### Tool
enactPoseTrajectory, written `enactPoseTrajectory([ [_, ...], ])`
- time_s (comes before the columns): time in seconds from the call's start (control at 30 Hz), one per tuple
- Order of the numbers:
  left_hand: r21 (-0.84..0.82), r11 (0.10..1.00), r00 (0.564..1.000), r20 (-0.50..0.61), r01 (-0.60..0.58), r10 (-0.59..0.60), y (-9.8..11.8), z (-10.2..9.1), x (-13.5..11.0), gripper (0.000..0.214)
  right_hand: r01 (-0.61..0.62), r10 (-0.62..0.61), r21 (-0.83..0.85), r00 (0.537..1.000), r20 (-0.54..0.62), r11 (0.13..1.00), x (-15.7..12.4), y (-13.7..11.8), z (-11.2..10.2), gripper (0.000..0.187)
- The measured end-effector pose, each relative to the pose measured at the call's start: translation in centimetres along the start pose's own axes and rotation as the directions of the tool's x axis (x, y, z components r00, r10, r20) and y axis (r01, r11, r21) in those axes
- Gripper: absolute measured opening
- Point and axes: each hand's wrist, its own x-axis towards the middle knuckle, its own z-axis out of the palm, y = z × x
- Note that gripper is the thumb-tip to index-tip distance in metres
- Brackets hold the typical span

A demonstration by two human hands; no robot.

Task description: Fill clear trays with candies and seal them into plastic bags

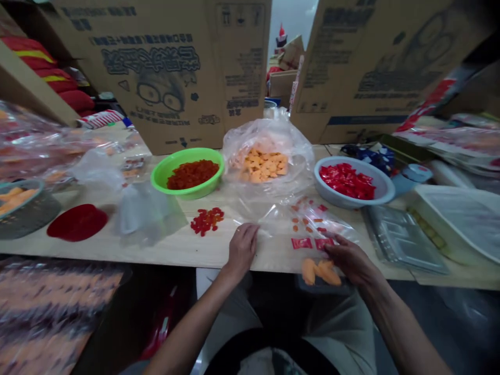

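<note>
My right hand (349, 259) grips the right side of a clear compartment tray (308, 240), which juts over the table's front edge. Inside it lie red packets (301, 243), small orange-red pieces and larger orange pieces (321, 272) in the near compartment. My left hand (242, 246) is closed at the front edge of the table, its fingertips pressed together beside clear plastic film; whether they pinch it is hidden. Left of that hand is a loose pile of small red-orange pieces (207, 221). Beyond both hands, a clear plastic bag (242, 138) holds orange pieces (265, 165).
A green bowl (156, 182) of red-orange pieces and a pale blue bowl (385, 185) of red packets flank the bag. Stacked clear trays (406, 242) and a white tub (464, 208) stand right. Left are a red lid (77, 222) and a grey basket (33, 216). Cardboard boxes (172, 67) rise behind.
</note>
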Motion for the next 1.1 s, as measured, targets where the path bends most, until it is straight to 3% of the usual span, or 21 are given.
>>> enactPoseTrajectory([
  [0.07,0.131,0.991,0.984,0.172,0.012,-0.035,-1.2,0.9,-0.5,0.033,0.015,-0.015,0.003,0.999,-0.035,1.0,-0.7,-0.6,-0.9,0.056],
  [0.17,0.19,0.98,0.967,0.237,0.054,-0.099,-1.7,0.8,0.4,0.038,-0.009,0.01,0.02,1.0,-0.016,1.0,-1.9,-1.4,-1.3,0.055],
  [0.23,0.147,0.989,0.971,0.238,-0.012,-0.024,-1.6,0.0,1.6,0.03,-0.048,0.046,0.036,0.996,0.072,0.998,-2.7,-1.6,-0.8,0.056],
  [0.3,0.09,0.985,0.961,0.248,-0.148,0.121,-1.6,-0.8,2.8,0.025,-0.102,0.091,0.048,0.976,0.198,0.994,-3.5,-1.5,0.2,0.056],
  [0.37,0.056,0.964,0.936,0.26,-0.26,0.237,-1.7,-1.5,3.8,0.027,-0.172,0.148,0.041,0.927,0.344,0.984,-4.3,-1.1,1.8,0.055],
  [0.47,0.03,0.942,0.913,0.259,-0.333,0.315,-1.7,-1.9,4.9,0.035,-0.246,0.205,0.006,0.823,0.53,0.969,-5.2,-0.7,4.6,0.052],
  [0.53,-0.008,0.937,0.898,0.285,-0.348,0.336,-1.3,-2.2,5.4,0.039,-0.258,0.217,-0.016,0.774,0.595,0.966,-5.4,-0.6,6.5,0.043],
  [0.63,-0.124,0.929,0.837,0.405,-0.348,0.368,-0.4,-3.2,5.8,0.047,-0.294,0.266,-0.055,0.748,0.608,0.954,-5.2,-0.5,8.2,0.034],
  [0.73,-0.261,0.913,0.769,0.493,-0.313,0.405,0.4,-4.4,5.8,0.061,-0.332,0.309,-0.065,0.766,0.563,0.941,-4.3,-0.4,8.1,0.037],
  [0.83,-0.345,0.903,0.774,0.486,-0.257,0.406,0.5,-5.1,5.6,0.067,-0.339,0.323,-0.058,0.81,0.49,0.939,-3.2,0.0,6.7,0.041],
  [0.93,-0.33,0.91,0.771,0.499,-0.252,0.395,0.2,-5.1,5.1,0.076,-0.305,0.301,-0.049,0.877,0.374,0.951,-2.3,0.4,5.3,0.032],
  [1.1,-0.238,0.899,0.684,0.585,-0.368,0.436,0.4,-3.8,3.5,0.094,-0.185,0.194,-0.063,0.951,0.239,0.981,-1.4,1.1,4.8,0.024],
])
